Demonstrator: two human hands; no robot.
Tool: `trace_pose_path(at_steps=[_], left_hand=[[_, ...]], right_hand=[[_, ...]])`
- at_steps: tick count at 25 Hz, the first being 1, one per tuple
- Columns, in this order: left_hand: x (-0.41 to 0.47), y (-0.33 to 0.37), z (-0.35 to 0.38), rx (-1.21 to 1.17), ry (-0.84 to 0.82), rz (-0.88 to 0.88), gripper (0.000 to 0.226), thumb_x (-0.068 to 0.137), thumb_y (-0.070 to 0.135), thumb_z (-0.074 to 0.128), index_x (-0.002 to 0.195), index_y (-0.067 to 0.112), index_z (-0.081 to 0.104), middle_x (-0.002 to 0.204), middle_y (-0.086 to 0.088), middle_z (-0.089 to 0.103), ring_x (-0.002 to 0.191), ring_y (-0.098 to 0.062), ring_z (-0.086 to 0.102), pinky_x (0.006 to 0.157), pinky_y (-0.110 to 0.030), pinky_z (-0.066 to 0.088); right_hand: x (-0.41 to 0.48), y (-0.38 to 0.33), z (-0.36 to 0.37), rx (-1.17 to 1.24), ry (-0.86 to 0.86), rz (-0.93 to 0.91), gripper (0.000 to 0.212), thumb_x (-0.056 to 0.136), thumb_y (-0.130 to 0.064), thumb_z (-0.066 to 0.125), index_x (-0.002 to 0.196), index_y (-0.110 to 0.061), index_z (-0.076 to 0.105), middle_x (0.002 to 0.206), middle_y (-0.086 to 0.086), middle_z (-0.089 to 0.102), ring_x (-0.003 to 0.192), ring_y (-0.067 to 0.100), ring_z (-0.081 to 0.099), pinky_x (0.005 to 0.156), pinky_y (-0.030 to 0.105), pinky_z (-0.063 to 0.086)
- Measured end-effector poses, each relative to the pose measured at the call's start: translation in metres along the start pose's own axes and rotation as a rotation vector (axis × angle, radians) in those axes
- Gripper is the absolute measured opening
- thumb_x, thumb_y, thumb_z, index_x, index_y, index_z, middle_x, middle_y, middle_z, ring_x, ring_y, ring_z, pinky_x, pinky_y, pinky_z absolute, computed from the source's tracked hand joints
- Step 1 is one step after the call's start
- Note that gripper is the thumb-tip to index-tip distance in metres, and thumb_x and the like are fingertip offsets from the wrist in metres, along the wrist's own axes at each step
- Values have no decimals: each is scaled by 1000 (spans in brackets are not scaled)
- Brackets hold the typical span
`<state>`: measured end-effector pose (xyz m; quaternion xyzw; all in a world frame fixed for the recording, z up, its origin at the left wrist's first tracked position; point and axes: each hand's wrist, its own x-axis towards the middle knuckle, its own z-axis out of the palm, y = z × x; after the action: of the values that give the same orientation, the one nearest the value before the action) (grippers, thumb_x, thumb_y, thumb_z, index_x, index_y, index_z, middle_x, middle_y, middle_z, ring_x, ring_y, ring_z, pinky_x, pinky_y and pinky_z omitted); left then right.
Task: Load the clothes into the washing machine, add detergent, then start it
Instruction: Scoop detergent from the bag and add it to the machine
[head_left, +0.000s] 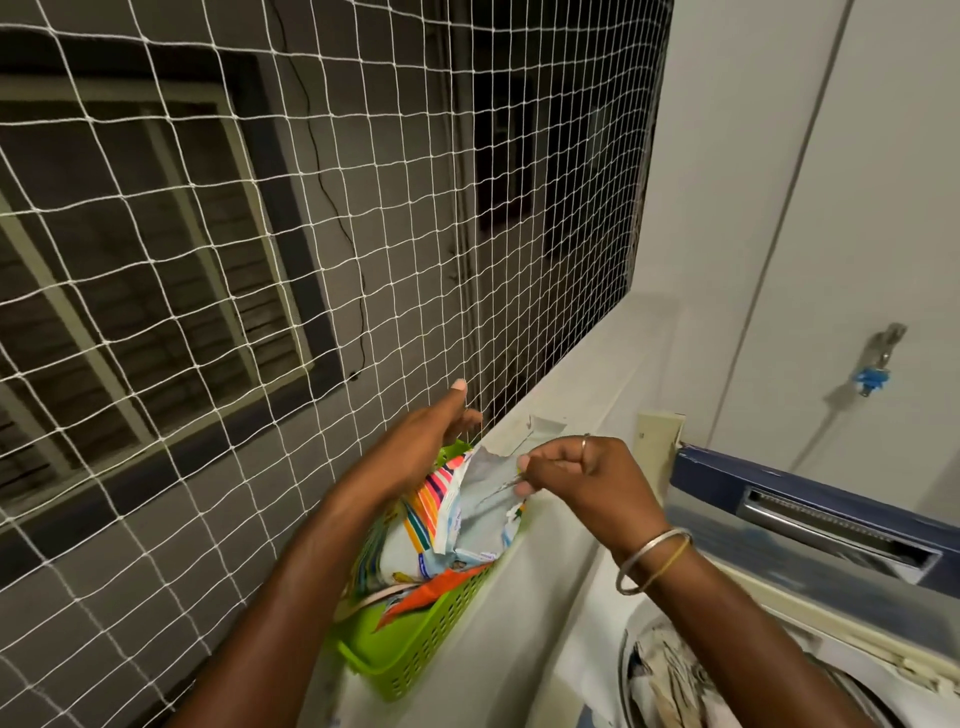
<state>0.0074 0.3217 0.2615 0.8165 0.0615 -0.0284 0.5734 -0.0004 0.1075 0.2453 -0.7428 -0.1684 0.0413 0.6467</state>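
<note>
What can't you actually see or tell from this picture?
Head view only:
Detergent packet: contents hidden by its crumpled walls; print too small to read.
Washing machine drum: cut off by the bottom edge, so load size unclear.
Left hand: palm turned away, so grip on packet unclear.
Wall tap: blurred.

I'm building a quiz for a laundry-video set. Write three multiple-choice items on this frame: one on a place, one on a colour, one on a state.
1. Where does the detergent packet sit?
A. In the basket on the ledge
B. Inside the drum
C. On the floor

2. What colour is the basket?
A. Blue
B. Green
C. Red

3. How is the lid of the washing machine?
A. Shut flat
B. Raised open
C. Covered by a towel

Answers:
1 A, the packet stands in the basket on the ledge.
2 B, its lattice wall is lime green.
3 B, the blue lid stands up and clothes show inside.
</note>
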Motion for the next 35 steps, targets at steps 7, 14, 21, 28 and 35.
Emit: trace_pose_path(at_steps=[7,14,21,28,35], left_hand=[[41,7,4,2,-73,-42,75,81,83,42,121,25,69,130,10,66,132,-15,52,119,-47,31],[89,17,13,190,-185,-64,69,92,75,32,130,25,61,137,11,57,129,-14,50,109,-31,31],[140,-3,33,300,-224,-125,75,91,72,36,129,12,61,133,-6,63,120,-21,59,111,-40,39],[170,-21,49,325,-247,-175,73,97,63,37,131,2,58,133,-12,61,115,-25,58,110,-37,41],[175,-31,50,334,-290,-187,66,102,57,34,122,1,64,124,-12,65,107,-22,61,109,-38,43]], right_hand=[[-1,-12,-37,22,116,9,11,87,-15,73,81,-6,77,74,7,77,71,6,67,75,11,50],[30,-13,-69,92,264,-4,13,86,-11,73,84,1,76,74,12,76,58,0,59,56,11,44],[91,36,-82,-13,303,101,17,87,-26,74,80,-11,79,77,3,77,63,4,58,71,23,47],[140,87,-83,-112,200,215,20,90,-26,71,80,-12,79,77,2,77,66,9,58,69,20,50],[169,107,-83,-291,116,125,21,90,-14,69,71,-21,73,64,-4,73,59,4,57,64,21,45]])
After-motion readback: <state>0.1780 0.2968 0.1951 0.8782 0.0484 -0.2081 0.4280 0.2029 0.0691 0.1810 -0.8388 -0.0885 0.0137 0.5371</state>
